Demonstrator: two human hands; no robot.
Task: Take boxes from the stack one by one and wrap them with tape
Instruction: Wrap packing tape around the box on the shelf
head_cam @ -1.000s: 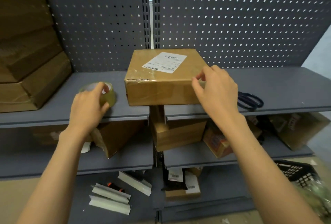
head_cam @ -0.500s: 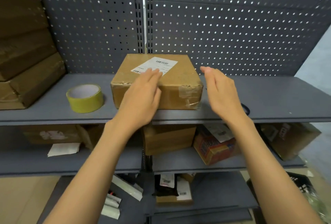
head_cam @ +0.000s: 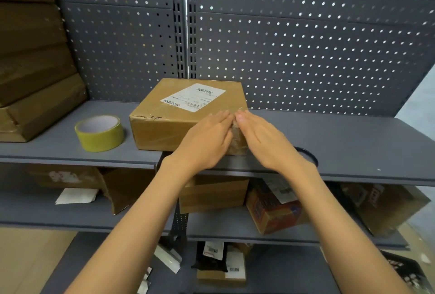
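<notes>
Head view: left hand (head_cam: 207, 143) and right hand (head_cam: 266, 143) flat against box (head_cam: 179, 115) corner.

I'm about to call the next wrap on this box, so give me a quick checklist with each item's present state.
1. Brown cardboard box with the white label sits flat on the grey metal shelf: ok.
2. Left hand and right hand lie flat on the box's near right corner, fingers straight: ok.
3. Clear tape on that corner pressed down: cannot tell, the hands cover most of it.
4. Yellow-green tape roll stands free on the shelf left of the box: ok.
5. Black-handled scissors ready: cannot tell, mostly hidden behind the right wrist.
6. Box's near left top edge is torn: not ok.
</notes>
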